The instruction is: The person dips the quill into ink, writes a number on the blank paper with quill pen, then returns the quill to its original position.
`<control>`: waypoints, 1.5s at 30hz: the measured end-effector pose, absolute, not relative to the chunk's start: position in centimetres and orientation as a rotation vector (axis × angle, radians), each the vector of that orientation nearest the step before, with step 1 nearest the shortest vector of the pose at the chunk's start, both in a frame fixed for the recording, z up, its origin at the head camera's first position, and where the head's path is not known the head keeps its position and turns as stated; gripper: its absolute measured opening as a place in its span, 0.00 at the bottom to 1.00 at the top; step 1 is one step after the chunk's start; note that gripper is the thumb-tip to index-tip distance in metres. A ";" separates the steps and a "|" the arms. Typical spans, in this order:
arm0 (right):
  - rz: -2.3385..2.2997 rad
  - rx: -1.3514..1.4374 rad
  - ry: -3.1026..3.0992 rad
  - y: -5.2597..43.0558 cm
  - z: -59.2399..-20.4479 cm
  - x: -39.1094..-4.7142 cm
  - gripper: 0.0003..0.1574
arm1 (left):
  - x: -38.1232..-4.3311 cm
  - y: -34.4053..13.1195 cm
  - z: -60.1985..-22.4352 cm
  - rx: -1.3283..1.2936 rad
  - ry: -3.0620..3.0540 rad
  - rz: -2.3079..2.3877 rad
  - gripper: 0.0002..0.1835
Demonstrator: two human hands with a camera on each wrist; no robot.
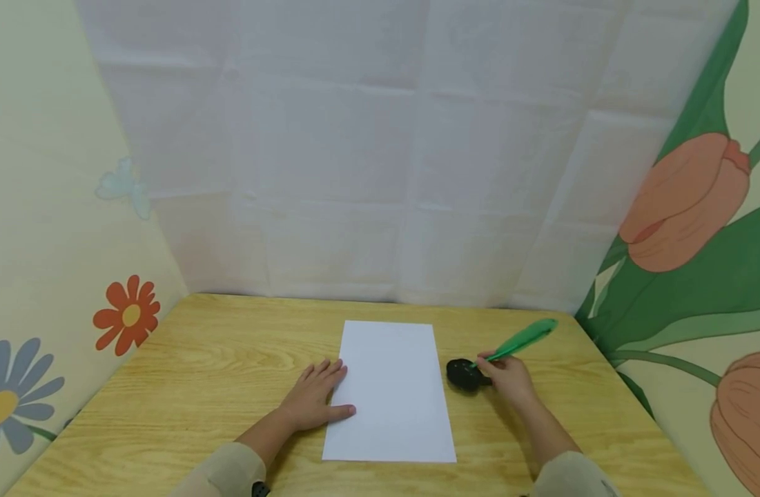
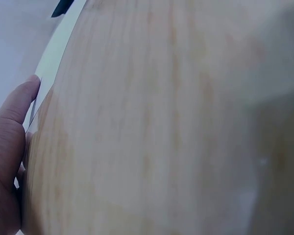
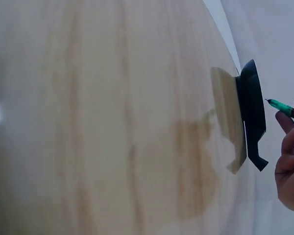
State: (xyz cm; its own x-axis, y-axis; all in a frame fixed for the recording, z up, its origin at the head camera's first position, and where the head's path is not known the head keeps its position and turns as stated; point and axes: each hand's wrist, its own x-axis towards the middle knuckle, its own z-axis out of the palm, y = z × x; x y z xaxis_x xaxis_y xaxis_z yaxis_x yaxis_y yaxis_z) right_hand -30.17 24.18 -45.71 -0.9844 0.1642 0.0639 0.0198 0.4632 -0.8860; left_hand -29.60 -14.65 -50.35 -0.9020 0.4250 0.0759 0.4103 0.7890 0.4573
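Note:
A sheet of white paper [image 1: 388, 397] lies upright on the wooden table in front of me. My left hand [image 1: 314, 400] rests flat across its left edge, fingers spread and thumb on the sheet. To the right of the paper, my right hand [image 1: 515, 381] pinches a green feather pen [image 1: 524, 339] low on its shaft. The pen's nib points down over a small black dish [image 1: 462, 374] with a short handle. In the right wrist view, the dark nib of the pen [image 3: 282, 107] shows just above the dish [image 3: 252, 105].
The wood-grained table [image 1: 230, 359] spreads out on both sides of the sheet. Behind it hangs a creased white cloth [image 1: 330, 172]. Flower-patterned panels stand at the left and right, with a red flower [image 1: 128, 314] on the left one.

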 end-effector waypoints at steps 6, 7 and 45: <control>1.396 -0.059 -2.649 23.9 -46.2 -30.2 0.13 | -29.4 -14.6 -49.7 0.697 2.936 0.721 0.49; 1.376 -0.041 -2.657 23.8 -46.3 -30.3 0.13 | -29.3 -14.6 -49.5 0.695 2.932 0.719 0.49; 1.960 -0.214 -2.250 17.1 -45.2 -31.9 0.24 | -28.5 -13.9 -48.7 0.653 2.935 0.679 0.49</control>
